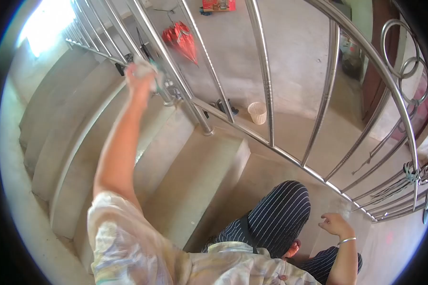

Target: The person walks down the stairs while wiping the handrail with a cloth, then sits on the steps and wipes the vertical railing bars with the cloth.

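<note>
My left hand (pixel 139 78) reaches up and forward along a stretched arm to the metal stair railing. Its fingers are closed on a whitish cloth (pixel 153 76) with some green on it, pressed about a railing post (pixel 162 50); motion blurs both hand and cloth. My right hand (pixel 336 224), with a bangle (pixel 347 241) at the wrist, hangs over the lower steps beside my bent knee (pixel 283 204). Its fingers are loosely bent and somewhat apart, with nothing visible in them.
Concrete steps (pixel 195 175) curve upward to the left. Beyond the railing, a red folded umbrella (pixel 181 40) hangs near the wall, and a white basket (pixel 257 113) stands on the floor near dark shoes (pixel 227 107). Cords (pixel 409 175) are tied to the railing at the right.
</note>
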